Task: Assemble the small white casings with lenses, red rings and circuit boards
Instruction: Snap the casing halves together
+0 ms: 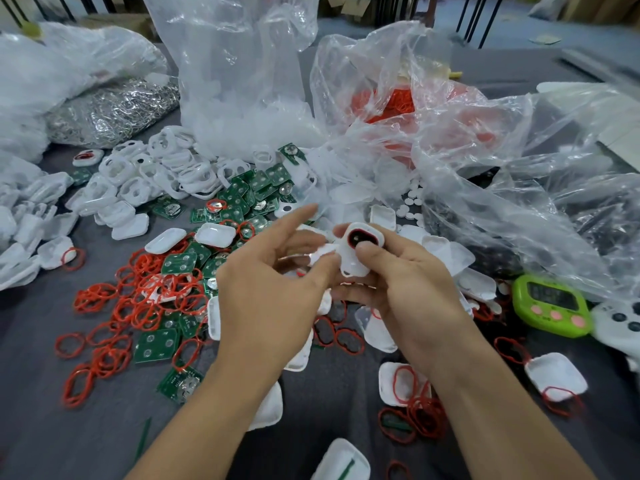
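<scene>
One casing [360, 237] pinched by left hand [273, 289] and right hand [412, 285] fingers [375, 253].

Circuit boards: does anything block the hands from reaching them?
Nothing visible does: the circuit boards lie loose beside the left hand, some under red rings. That hand and the right hand hold white casing pieces.

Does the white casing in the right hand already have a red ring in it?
Yes, a red ring lines the dark opening of the white casing the right hand grips.

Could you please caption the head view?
Right hand holds a red-ringed white casing; left hand pinches another white piece.
</scene>
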`<move>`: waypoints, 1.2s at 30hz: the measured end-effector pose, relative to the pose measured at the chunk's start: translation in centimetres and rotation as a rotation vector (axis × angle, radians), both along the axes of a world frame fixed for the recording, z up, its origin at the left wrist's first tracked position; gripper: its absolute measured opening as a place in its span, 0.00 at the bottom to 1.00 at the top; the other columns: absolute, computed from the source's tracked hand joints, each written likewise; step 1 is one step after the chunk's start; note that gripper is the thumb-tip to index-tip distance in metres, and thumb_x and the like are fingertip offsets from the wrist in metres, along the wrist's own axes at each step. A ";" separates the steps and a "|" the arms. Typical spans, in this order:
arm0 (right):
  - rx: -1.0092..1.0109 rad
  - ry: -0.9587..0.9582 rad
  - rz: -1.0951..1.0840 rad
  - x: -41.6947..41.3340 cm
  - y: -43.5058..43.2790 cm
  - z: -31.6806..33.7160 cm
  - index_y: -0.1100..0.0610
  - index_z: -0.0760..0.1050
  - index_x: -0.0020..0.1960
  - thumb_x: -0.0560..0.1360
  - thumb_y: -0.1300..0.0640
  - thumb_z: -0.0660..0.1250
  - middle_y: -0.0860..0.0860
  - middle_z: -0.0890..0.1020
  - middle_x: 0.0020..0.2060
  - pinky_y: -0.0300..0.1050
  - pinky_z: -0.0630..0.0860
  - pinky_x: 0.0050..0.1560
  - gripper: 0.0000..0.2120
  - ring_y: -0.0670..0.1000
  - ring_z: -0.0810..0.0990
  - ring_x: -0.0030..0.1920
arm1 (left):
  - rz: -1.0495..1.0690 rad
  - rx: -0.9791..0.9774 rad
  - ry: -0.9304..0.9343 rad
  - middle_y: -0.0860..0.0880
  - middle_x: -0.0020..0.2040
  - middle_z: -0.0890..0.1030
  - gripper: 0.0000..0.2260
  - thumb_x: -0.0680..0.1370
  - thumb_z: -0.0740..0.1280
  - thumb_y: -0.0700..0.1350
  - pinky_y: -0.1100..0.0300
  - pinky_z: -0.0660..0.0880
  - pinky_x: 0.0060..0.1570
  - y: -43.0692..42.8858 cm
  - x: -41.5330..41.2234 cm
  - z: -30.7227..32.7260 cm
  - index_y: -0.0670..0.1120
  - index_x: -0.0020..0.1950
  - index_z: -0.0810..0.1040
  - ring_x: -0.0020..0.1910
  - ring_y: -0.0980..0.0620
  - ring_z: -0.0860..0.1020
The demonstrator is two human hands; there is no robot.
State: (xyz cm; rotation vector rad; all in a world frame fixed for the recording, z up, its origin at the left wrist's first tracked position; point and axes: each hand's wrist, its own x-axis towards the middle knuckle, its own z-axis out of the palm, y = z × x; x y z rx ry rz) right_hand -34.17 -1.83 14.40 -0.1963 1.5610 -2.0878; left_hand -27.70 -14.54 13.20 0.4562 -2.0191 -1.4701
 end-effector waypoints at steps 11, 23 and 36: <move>0.017 -0.007 0.178 -0.1 0.2 -0.2 0.67 0.79 0.49 0.72 0.63 0.63 0.64 0.79 0.33 0.44 0.72 0.26 0.11 0.58 0.77 0.29 | -0.440 0.538 -0.085 0.39 0.35 0.81 0.16 0.71 0.67 0.38 0.58 0.76 0.30 -0.1 -0.7 0.4 0.49 0.54 0.88 0.23 0.44 0.74; 0.041 0.019 0.283 0.4 0.1 -0.1 0.73 0.74 0.56 0.71 0.78 0.53 0.64 0.78 0.42 0.46 0.65 0.29 0.18 0.55 0.74 0.31 | -0.207 0.453 -0.068 0.42 0.27 0.76 0.09 0.66 0.77 0.43 0.51 0.75 0.27 0.3 -0.8 0.4 0.50 0.45 0.90 0.26 0.41 0.69; -0.015 0.034 0.311 0.3 0.2 0.3 0.65 0.76 0.49 0.71 0.74 0.60 0.55 0.81 0.33 0.44 0.66 0.29 0.11 0.54 0.74 0.31 | -0.335 0.559 -0.128 0.21 0.44 0.72 0.15 0.70 0.69 0.42 0.26 0.76 0.46 -0.1 -0.7 0.8 0.48 0.54 0.88 0.35 0.26 0.65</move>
